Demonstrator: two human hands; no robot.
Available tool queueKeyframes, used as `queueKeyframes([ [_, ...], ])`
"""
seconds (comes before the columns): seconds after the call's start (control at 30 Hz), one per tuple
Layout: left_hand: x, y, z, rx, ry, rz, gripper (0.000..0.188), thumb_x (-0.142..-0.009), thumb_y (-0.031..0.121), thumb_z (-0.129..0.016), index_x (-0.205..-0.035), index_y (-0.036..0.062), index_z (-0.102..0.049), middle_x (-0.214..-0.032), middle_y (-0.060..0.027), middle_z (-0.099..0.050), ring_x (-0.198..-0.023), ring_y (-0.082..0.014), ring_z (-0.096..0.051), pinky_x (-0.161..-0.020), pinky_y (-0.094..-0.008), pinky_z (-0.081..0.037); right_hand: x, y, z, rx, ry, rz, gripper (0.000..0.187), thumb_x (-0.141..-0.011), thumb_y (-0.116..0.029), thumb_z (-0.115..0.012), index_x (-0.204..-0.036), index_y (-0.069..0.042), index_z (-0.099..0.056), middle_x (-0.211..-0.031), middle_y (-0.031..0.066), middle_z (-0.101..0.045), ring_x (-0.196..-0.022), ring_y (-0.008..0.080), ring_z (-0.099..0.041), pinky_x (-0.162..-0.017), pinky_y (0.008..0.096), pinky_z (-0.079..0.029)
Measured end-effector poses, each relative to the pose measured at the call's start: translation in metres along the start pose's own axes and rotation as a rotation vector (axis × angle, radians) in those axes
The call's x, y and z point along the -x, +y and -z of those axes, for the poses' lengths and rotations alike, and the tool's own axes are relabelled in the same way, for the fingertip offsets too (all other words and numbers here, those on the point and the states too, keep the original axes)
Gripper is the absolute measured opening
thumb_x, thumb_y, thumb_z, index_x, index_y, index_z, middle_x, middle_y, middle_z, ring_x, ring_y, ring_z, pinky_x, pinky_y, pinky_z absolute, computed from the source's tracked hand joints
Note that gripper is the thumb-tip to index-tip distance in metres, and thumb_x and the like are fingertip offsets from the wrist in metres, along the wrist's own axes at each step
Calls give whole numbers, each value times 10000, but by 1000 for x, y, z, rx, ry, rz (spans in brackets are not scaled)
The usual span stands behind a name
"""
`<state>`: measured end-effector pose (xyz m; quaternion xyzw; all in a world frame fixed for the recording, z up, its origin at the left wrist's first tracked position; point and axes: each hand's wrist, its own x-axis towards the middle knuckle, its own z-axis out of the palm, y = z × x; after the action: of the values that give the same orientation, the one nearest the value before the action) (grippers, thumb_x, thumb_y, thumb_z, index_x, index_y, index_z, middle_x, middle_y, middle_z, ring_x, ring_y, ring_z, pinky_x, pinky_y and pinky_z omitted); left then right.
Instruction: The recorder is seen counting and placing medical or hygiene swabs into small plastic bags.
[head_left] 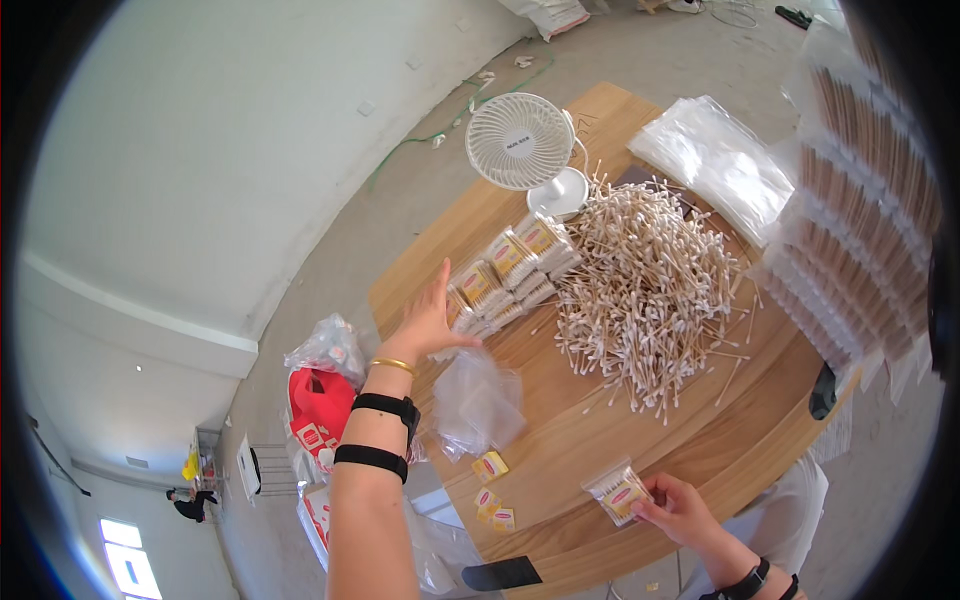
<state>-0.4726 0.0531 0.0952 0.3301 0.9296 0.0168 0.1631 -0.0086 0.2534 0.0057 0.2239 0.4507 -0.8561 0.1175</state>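
Observation:
My right hand (678, 512) pinches the edge of a small clear packet of cotton swabs (617, 494) with a yellow label, above the table's near edge. At the left end of a stack of similar swab packets (512, 262), my left hand (428, 318) has its thumb and fingers spread apart. Whether it touches the end packet I cannot tell. Below that hand lie some empty clear plastic bags (478, 403). Several small yellow-and-white labels (490, 466) are scattered nearer to me. A big heap of loose cotton swabs (650, 290) covers the right of the table.
The wooden table (580, 450) carries a white fan (518, 142) at its far side. Clear plastic sheets (715, 160) lie at the far right, beside tall stacks of bagged swabs (850, 220). Left of the table is a red bag (320, 405). A person (190, 505) sits far off.

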Motion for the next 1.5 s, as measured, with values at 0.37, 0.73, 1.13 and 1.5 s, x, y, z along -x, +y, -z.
queueKeyframes([
  [0.37, -7, 31, 2, -105, 177, 2, 1517, -567, 427, -994, -1680, 174, 6, -1635, -190, -380, -1491, -362, -392, -1217, -685, -184, 0, 2, 2, 0, -10, 16, 282, -987, -187, -747, -1161, 3, -631, -955, 15, -713, -846, 57, -666, -745, 227, -545],
  [0.73, -16, 57, -8, -79, 154, -48, 1505, -597, 437, -971, -1679, 197, 47, -1633, -168, -386, -1470, -347, -429, -1236, -679, -139, -1, 6, 1, 44, -14, 27, 288, -979, -200, -758, -1155, -4, -643, -933, 4, -706, -821, 49, -646, -725, 225, -526],
  [1.13, -32, 92, -7, -43, 243, -54, 1552, -544, 529, -981, -1678, 183, 21, -1657, -217, -295, -1540, -427, -265, -1234, -660, -126, 0, 3, 0, 54, -19, 42, 292, -982, -202, -755, -1161, 3, -649, -923, -12, -691, -802, 33, -614, -708, 218, -509],
  [1.5, -58, 103, 1, -74, 177, -78, 1520, -552, 492, -985, -1678, 187, -11, -1631, -173, -382, -1516, -363, -357, -1235, -678, -119, 1, 0, -1, 118, -21, 33, 306, -979, -229, -760, -1159, -2, -662, -897, -26, -680, -783, 27, -586, -686, 223, -486],
])
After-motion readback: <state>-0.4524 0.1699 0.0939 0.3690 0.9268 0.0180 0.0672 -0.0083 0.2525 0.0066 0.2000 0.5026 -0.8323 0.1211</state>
